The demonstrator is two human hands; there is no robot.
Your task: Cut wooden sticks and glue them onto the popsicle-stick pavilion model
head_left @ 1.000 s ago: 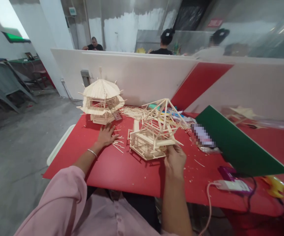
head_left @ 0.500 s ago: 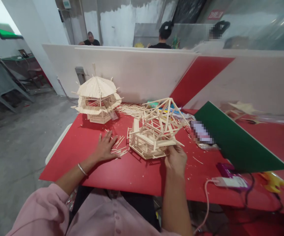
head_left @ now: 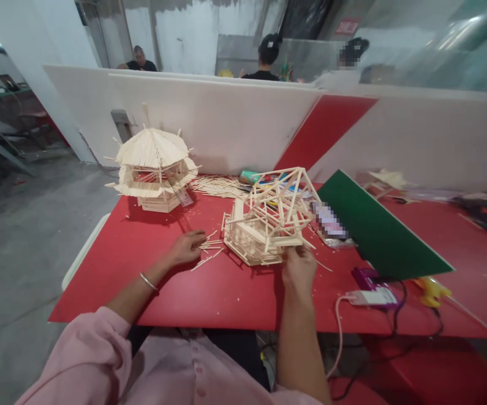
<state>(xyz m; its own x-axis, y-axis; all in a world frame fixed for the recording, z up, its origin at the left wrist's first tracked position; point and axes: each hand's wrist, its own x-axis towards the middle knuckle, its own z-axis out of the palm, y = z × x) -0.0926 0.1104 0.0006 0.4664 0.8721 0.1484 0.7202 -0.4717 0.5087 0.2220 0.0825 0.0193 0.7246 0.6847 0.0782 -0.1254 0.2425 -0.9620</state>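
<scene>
My right hand (head_left: 300, 265) grips the lower right edge of a half-built house model of thin wooden sticks (head_left: 251, 242). Its upper part is a bare, open frame and it tilts slightly on the red table. Left of it, my left hand (head_left: 187, 247) rests low with its fingers drawn together at the end of a few loose wooden sticks (head_left: 210, 245). Exactly how many sticks lie between the fingertips is hidden. Farther back on the left stands a pavilion-like stick model (head_left: 154, 174) with a covered two-tier roof.
A pile of sticks (head_left: 220, 185) lies behind the models. To the right are a phone (head_left: 330, 219), a leaning green board (head_left: 378, 230), a white plug with a cable (head_left: 370, 297) and a yellow glue gun (head_left: 432, 291). White panels (head_left: 209, 118) wall off the back; several people sit beyond.
My left hand has gone from spread flat to fingers drawn together at the loose sticks, which have shifted. My right hand keeps its grip on the model. The view has turned slightly right.
</scene>
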